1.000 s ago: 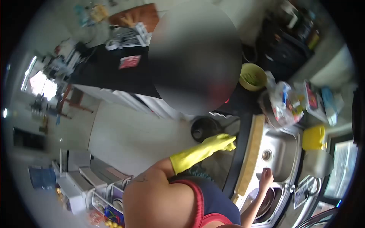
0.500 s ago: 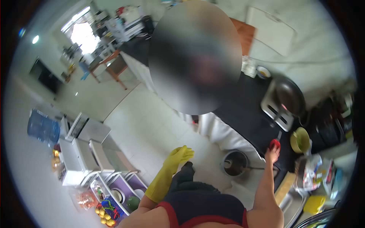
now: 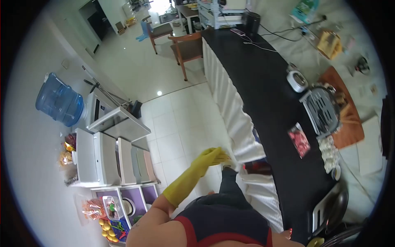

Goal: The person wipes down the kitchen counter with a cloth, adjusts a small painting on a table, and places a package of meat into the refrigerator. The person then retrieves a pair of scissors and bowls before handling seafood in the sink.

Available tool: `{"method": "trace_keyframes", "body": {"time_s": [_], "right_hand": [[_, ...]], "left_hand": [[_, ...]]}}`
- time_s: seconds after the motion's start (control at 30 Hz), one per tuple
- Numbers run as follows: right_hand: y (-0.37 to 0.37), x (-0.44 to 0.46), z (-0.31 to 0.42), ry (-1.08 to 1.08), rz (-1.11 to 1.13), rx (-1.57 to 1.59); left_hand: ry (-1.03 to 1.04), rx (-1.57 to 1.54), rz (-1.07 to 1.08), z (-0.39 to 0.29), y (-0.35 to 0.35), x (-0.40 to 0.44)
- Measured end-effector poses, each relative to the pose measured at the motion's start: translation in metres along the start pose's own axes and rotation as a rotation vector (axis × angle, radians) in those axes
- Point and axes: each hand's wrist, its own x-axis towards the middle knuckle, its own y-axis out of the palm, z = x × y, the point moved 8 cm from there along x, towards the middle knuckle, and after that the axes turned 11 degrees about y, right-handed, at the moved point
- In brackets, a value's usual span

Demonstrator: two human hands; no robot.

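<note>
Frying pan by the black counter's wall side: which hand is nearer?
Right. The right hand, barely in view, is at the edge of the counter; the gloved left hand is over the floor, farther from the pan.

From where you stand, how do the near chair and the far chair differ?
The far chair has a blue cloth hanging at its back; the near chair has none. The near chair stands right beside the black counter, while the far chair stands away from it. Both have brown wooden frames and dark seats.
</note>
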Motion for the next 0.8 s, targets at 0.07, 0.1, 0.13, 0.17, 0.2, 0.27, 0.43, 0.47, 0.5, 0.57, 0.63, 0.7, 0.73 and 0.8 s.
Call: {"method": "trace_keyframes", "body": {"time_s": [0.07, 0.1, 0.13, 0.17, 0.2, 0.27, 0.43, 0.47, 0.5, 0.57, 0.63, 0.7, 0.73, 0.8], "right_hand": [[0.021, -0.021, 0.074, -0.095, 0.084, -0.077], [0.025, -0.022, 0.112, -0.145, 0.116, -0.118], [0.027, -0.019, 0.168, -0.202, 0.137, -0.143], [0.026, -0.018, 0.222, -0.260, 0.159, -0.172], [0.021, -0.022, 0.273, -0.317, 0.184, -0.210], [0.020, -0.042, 0.360, -0.419, 0.245, -0.293], [0.009, -0.117, 0.548, -0.634, 0.378, -0.516], [0.010, -0.134, 0.580, -0.669, 0.402, -0.563], [0.010, -0.156, 0.614, -0.704, 0.428, -0.606], [0.019, -0.216, 0.674, -0.770, 0.497, -0.686], [0.026, -0.285, 0.705, -0.819, 0.585, -0.783], [0.025, -0.357, 0.772, -0.873, 0.659, -0.830], [0.020, -0.379, 0.791, -0.892, 0.693, -0.875], [0.008, -0.422, 0.856, -0.939, 0.747, -0.942]], "left_hand": [[0.016, -0.028, 0.043, -0.019, -0.012, 0.040], [0.034, -0.043, 0.071, -0.026, -0.018, 0.060], [0.073, -0.060, 0.099, -0.041, -0.024, 0.086], [0.052, -0.074, 0.060, -0.053, -0.039, 0.103], [0.011, -0.047, -0.037, -0.070, -0.056, 0.113], [0.019, -0.071, -0.144, -0.094, -0.094, 0.136], [0.059, -0.158, -0.374, -0.147, -0.215, 0.170], [0.084, -0.224, -0.469, -0.153, -0.246, 0.176], [0.111, -0.286, -0.564, -0.160, -0.277, 0.185], [0.132, -0.353, -0.615, -0.176, -0.329, 0.212], [0.181, -0.443, -0.649, -0.198, -0.384, 0.242], [0.198, -0.479, -0.691, -0.237, -0.434, 0.280], [0.200, -0.493, -0.707, -0.266, -0.450, 0.289], [0.250, -0.492, -0.673, -0.325, -0.491, 0.322]]}}
